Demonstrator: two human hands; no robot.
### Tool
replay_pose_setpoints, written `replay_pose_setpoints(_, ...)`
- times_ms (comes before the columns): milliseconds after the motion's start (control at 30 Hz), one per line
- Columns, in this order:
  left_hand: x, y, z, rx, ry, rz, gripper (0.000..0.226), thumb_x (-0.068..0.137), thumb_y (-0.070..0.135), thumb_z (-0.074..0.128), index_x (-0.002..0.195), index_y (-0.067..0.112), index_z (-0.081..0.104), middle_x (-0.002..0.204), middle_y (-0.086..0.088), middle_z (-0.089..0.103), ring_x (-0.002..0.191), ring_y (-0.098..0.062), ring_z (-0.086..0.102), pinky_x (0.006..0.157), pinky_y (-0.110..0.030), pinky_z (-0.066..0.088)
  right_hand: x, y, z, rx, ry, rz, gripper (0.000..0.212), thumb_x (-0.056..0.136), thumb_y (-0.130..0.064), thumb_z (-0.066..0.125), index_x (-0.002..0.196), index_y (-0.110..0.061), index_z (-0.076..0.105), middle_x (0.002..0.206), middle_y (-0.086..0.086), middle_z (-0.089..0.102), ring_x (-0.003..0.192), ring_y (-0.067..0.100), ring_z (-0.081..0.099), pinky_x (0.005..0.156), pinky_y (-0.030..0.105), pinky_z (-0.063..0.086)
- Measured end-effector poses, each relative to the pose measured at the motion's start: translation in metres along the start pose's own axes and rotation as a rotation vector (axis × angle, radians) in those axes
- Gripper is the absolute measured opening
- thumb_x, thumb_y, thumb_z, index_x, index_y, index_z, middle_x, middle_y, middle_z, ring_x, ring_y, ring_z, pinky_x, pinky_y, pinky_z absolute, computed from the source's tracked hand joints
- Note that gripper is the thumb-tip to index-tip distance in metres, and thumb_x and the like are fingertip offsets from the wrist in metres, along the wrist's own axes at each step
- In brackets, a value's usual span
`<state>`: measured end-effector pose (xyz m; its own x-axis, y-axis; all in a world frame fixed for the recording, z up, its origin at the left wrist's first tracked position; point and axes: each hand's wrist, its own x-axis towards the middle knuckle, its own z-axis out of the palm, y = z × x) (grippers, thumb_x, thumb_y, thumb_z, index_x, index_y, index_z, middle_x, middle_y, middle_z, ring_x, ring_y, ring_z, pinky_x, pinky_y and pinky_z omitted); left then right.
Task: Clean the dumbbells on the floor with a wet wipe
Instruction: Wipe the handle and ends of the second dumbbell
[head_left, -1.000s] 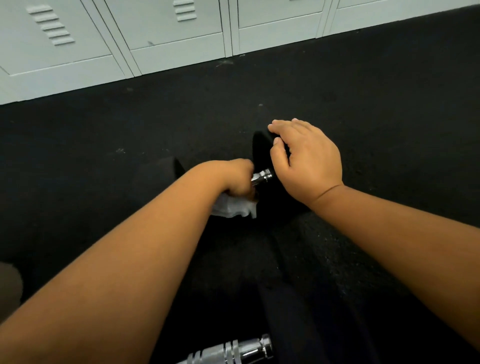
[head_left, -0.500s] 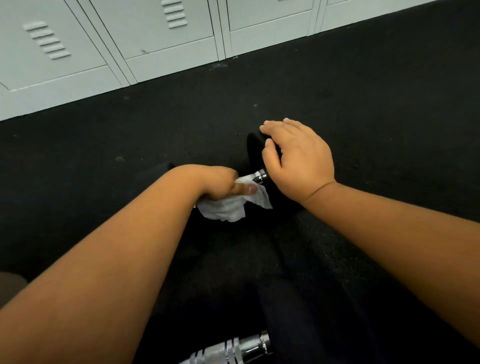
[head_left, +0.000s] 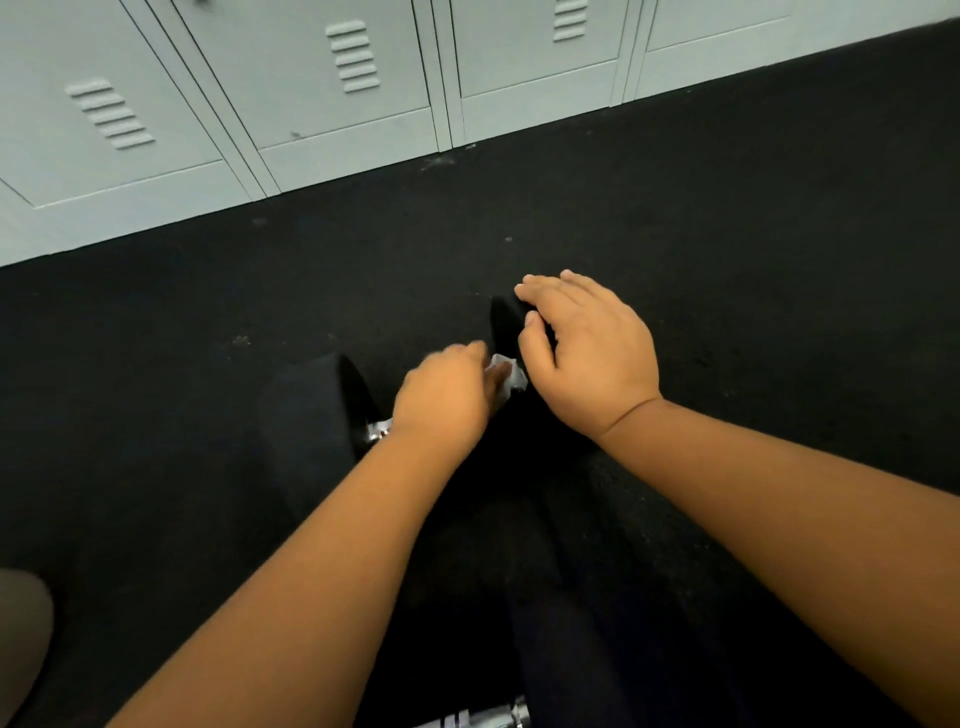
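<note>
Head view, looking down at a black rubber floor (head_left: 727, 260) beside pale grey lockers (head_left: 337, 104). Wiping the chrome handle (head_left: 378, 430) of a black dumbbell (head_left: 306, 415) lying crosswise on the floor, just in front of the knees. Left hand (head_left: 441, 400) curling round the handle with a white wet wipe (head_left: 506, 376) bunched under the fingers, a corner of the wipe poking out toward the far head. Right hand (head_left: 587, 353) resting on the dumbbell's right head (head_left: 506, 325), fingers nearly straight and draped over the top edge, thumb lying along the inner face; steadying rather than gripping, by the look of it.

Judging the step: cleaning the handle, wipe now at the end nearest the right head. Only a short stretch of chrome showing by the left head, so impossible to tell how much of the bar is done.

Next, likely calling for sliding the wipe back along the bar or turning it onto the heads, while keeping the dumbbell from rolling under the right palm.

Second dumbbell handle (head_left: 483, 719) peeking in at the bottom edge, apparently waiting its turn.
</note>
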<state>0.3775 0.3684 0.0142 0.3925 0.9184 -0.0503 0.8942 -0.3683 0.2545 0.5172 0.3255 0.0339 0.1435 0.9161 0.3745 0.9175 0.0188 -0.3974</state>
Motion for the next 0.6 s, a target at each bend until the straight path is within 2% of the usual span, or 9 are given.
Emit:
replay_pose_setpoints(67,-0.008,0.009,0.011,0.087,-0.033,0.036,0.027,0.101,0.034,0.036,0.101,0.013,0.053,0.104,-0.009,0.061,0.092,-0.031,0.061,0.072,-0.039,0.043,0.0,0.001,0.0,0.0,-0.006,0.005,0.048,0.092,-0.035,0.032,0.126,-0.021,0.062,0.132,-0.004,0.062,0.131,0.021,0.048,0.109,0.039,0.038)
replay_pose_setpoints(133,-0.004,0.009,0.015,0.171,-0.07,0.064,0.022,0.098,0.025,0.039,0.107,0.012,0.053,0.107,-0.008,0.063,0.093,-0.03,0.062,0.07,-0.037,0.043,0.001,0.001,0.0,0.001,-0.009,0.006,0.049,0.092,-0.036,0.031,0.127,-0.021,0.062,0.132,-0.003,0.061,0.132,0.02,0.048,0.11,0.039,0.038)
replay_pose_setpoints(233,0.009,0.005,0.008,-0.046,-0.218,-0.012,0.023,0.095,0.02,0.048,0.114,0.008,0.052,0.112,-0.011,0.059,0.097,-0.032,0.06,0.078,-0.04,0.049,0.002,0.001,0.001,-0.006,-0.01,0.007,0.05,0.091,-0.036,0.03,0.127,-0.021,0.062,0.132,-0.004,0.061,0.132,0.02,0.047,0.11,0.037,0.037)
replay_pose_setpoints(267,0.01,0.005,0.003,-0.135,-0.188,-0.023,0.025,0.095,0.023,0.05,0.115,0.007,0.05,0.115,-0.012,0.055,0.1,-0.033,0.057,0.083,-0.043,0.049,0.003,0.0,0.0,-0.007,-0.01,0.007,0.05,0.091,-0.036,0.03,0.127,-0.021,0.062,0.132,-0.004,0.061,0.132,0.02,0.047,0.11,0.037,0.037)
replay_pose_setpoints(300,0.01,0.003,0.0,-0.183,-0.084,-0.019,0.027,0.095,0.028,0.05,0.114,0.008,0.049,0.116,-0.012,0.052,0.102,-0.033,0.054,0.085,-0.045,0.047,0.003,0.0,0.0,-0.009,-0.01,0.009,0.05,0.091,-0.036,0.03,0.127,-0.021,0.062,0.132,-0.004,0.061,0.132,0.02,0.047,0.11,0.036,0.038)
replay_pose_setpoints(367,0.005,-0.002,-0.004,-0.117,0.112,0.029,0.027,0.096,0.036,0.048,0.108,0.013,0.053,0.112,-0.009,0.051,0.101,-0.029,0.05,0.081,-0.044,0.046,0.003,-0.001,0.0,-0.017,-0.004,0.009,0.05,0.091,-0.036,0.03,0.126,-0.021,0.062,0.131,-0.004,0.062,0.131,0.02,0.048,0.109,0.035,0.038)
replay_pose_setpoints(400,0.001,-0.005,-0.004,-0.068,0.117,0.047,0.026,0.096,0.039,0.047,0.106,0.016,0.055,0.109,-0.007,0.052,0.099,-0.027,0.051,0.078,-0.042,0.046,0.003,-0.001,0.0,-0.017,0.001,0.009,0.05,0.091,-0.036,0.03,0.126,-0.021,0.063,0.131,-0.004,0.062,0.131,0.02,0.048,0.109,0.035,0.038)
replay_pose_setpoints(500,-0.009,-0.012,0.004,-0.131,-0.06,-0.006,0.026,0.099,0.039,0.04,0.107,0.023,0.059,0.099,-0.002,0.06,0.09,-0.023,0.059,0.075,-0.041,0.049,0.002,0.0,0.002,0.01,0.017,0.013,0.05,0.091,-0.036,0.031,0.124,-0.02,0.064,0.13,-0.004,0.063,0.131,0.021,0.049,0.108,0.035,0.039)
replay_pose_setpoints(600,-0.011,-0.006,0.016,-0.028,-0.048,0.119,0.024,0.099,0.029,0.039,0.116,0.025,0.055,0.1,-0.001,0.063,0.091,-0.026,0.061,0.076,-0.042,0.049,0.0,0.001,0.003,0.02,0.038,0.018,0.049,0.09,-0.035,0.032,0.123,-0.02,0.065,0.129,-0.004,0.064,0.13,0.022,0.049,0.107,0.035,0.04)
